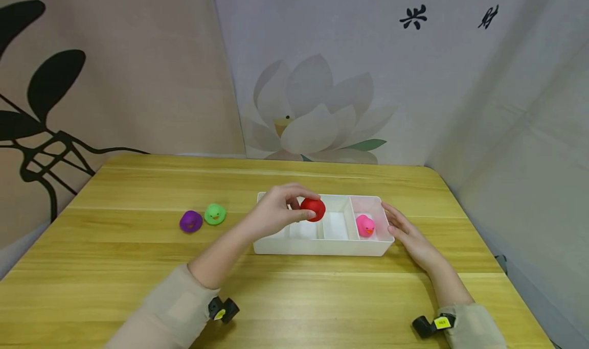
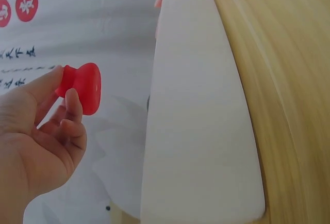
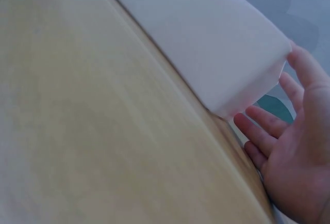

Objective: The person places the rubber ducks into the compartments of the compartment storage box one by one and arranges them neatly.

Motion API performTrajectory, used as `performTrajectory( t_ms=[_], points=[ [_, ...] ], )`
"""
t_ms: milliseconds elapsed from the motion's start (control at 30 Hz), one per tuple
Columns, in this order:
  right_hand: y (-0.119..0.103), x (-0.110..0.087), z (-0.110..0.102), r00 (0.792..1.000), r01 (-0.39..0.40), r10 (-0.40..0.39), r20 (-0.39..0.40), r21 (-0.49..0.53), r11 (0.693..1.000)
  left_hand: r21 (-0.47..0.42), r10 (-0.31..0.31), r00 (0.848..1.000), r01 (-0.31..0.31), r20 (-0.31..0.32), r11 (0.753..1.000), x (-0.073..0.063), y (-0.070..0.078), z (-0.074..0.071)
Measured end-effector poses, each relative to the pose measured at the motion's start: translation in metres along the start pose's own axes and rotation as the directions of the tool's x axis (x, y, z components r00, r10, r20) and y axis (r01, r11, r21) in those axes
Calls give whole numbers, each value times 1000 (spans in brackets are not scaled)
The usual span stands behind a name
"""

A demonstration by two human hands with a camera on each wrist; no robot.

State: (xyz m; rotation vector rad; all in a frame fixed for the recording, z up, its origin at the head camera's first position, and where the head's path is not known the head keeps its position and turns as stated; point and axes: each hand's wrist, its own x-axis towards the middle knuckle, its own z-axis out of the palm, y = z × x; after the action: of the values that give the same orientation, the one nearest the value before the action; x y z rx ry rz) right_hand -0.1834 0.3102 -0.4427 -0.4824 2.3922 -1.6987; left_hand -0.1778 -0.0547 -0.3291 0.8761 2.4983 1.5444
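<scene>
Pinches the red toy between thumb and fingers of the left hand; holds it in the air over the white tray, not down in a compartment; touches the tray's right end with the right hand, with fingers loosely extended and gripping no toy, near the compartment of the pink duck; has 2 more toys on the wooden table, left of the tray, a green duck and a purple toy; looks light and smooth to handle, probably soft plastic; seems hard to break, yet might slip if caught only by the rounded edge; suits a gentle pinch at the narrow waist, beside the flared part; probably needs no hard squeeze.
</scene>
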Motion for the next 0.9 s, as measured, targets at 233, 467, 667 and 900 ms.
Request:
performTrajectory(
  t_ms=[233, 467, 667, 900],
  points=[
    [0, 0, 0, 1000, 4, -4, 1, 10, 1000, -24, -43, 999, 43, 17, 999, 17, 0, 16],
    [-1, 0, 0, 1000, -4, 4, -9, -16, 1000, -44, -68, 997, 69, 32, 997, 32, -6, 29],
    [0, 0, 0, 1000, -2, 2, -7, -3, 1000, -50, -88, 994, 91, 59, 995, 43, -13, 39],
    [-1, 0, 0, 1000, 0, 0, -6, 3, 1000, -32, -120, 990, 123, 80, 992, 49, -24, 48]
  ],
)
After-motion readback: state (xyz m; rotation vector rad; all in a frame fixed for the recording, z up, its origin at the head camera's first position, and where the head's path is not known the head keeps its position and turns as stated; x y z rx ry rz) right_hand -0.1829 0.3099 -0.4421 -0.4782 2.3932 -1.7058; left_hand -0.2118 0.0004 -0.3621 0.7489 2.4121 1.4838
